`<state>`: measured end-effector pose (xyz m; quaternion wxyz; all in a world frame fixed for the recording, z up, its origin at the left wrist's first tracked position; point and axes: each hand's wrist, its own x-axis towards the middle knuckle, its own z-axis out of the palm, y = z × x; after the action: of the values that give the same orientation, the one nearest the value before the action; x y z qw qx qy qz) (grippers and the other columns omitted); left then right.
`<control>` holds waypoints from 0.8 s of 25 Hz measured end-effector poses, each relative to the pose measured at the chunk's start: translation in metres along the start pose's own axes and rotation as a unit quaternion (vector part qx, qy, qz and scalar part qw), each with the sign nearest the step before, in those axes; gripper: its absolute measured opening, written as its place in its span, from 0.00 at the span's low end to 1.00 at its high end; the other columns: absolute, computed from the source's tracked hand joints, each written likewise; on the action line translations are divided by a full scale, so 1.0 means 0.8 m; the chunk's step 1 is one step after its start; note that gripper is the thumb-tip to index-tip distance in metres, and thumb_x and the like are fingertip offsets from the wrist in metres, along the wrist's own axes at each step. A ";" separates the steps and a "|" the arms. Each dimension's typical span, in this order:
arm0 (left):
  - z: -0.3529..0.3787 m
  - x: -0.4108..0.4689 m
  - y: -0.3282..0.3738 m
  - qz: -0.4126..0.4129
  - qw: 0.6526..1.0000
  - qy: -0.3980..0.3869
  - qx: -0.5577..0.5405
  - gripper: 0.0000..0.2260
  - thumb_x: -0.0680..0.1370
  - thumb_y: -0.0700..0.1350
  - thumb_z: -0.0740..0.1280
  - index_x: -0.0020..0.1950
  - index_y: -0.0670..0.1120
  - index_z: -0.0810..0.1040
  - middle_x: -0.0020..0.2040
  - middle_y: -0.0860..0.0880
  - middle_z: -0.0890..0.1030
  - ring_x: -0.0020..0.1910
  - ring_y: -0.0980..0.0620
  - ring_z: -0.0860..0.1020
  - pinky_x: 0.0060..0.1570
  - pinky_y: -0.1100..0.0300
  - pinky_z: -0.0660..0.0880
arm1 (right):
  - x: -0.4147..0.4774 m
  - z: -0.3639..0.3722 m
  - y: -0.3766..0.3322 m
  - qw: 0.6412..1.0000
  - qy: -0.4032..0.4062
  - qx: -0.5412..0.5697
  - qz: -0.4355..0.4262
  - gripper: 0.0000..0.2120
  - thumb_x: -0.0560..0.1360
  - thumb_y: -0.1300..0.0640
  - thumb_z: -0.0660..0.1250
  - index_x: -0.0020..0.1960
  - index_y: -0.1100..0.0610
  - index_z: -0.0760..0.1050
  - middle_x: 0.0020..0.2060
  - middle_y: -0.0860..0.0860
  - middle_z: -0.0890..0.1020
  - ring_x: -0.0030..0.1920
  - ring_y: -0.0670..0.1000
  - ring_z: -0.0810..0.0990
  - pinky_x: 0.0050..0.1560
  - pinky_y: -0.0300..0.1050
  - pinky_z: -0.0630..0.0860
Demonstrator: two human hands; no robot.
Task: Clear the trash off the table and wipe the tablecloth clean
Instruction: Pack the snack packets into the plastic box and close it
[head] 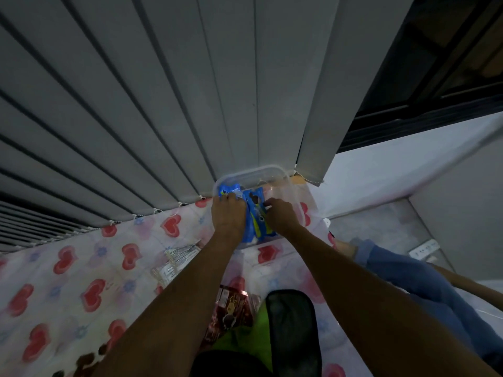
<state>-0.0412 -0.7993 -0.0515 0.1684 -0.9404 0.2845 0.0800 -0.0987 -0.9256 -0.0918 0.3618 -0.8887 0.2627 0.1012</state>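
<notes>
Where both hands meet, blue packets lie between.

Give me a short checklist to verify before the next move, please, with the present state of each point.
1. Both hands on the blue packets: ok; left hand and right hand rest on them.
2. Packets inside the clear box: ok.
3. Box fully on the tablecloth: cannot tell.
4. Trash cleared: not ok; a brown packet and silver wrapper remain.
5. Cloth clean: not ok; dark crumbs near the edge.
</notes>
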 end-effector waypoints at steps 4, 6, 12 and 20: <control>0.009 -0.006 -0.008 0.049 0.998 -0.041 -0.005 0.19 0.82 0.40 0.62 0.74 0.42 0.68 0.70 0.39 0.73 0.65 0.41 0.78 0.66 0.50 0.69 | -0.005 0.007 0.001 0.999 -0.009 -0.045 -0.010 0.14 0.81 0.57 0.65 0.65 0.61 0.76 0.58 0.57 0.83 0.55 0.54 0.83 0.52 0.42 0.77; 0.005 -0.010 -0.019 0.067 0.995 -0.051 -0.046 0.22 0.80 0.45 0.66 0.73 0.44 0.69 0.71 0.41 0.72 0.66 0.42 0.76 0.66 0.49 0.68 | -0.013 0.005 -0.007 0.998 0.005 -0.058 -0.016 0.15 0.81 0.55 0.66 0.64 0.61 0.75 0.56 0.57 0.82 0.54 0.54 0.82 0.53 0.43 0.77; 0.003 -0.045 -0.088 0.030 0.989 0.060 -0.134 0.20 0.80 0.53 0.65 0.70 0.48 0.73 0.65 0.43 0.76 0.63 0.41 0.78 0.64 0.47 0.68 | -0.066 0.014 -0.088 0.978 0.157 -0.048 -0.131 0.11 0.77 0.59 0.67 0.59 0.60 0.78 0.52 0.58 0.82 0.52 0.58 0.80 0.53 0.51 0.79; 0.115 -0.146 -0.184 -0.054 0.972 -0.084 -0.214 0.25 0.79 0.60 0.65 0.71 0.48 0.68 0.68 0.41 0.72 0.63 0.39 0.76 0.61 0.44 0.75 | -0.125 0.151 -0.153 0.981 -0.038 -0.095 -0.164 0.25 0.76 0.51 0.71 0.70 0.56 0.70 0.61 0.58 0.79 0.60 0.58 0.78 0.60 0.52 0.75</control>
<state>-0.0595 -0.5918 -0.0683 -0.0095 -0.9586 0.1942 0.2080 -0.1155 -0.7285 -0.0690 0.2968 -0.9457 0.0884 0.0982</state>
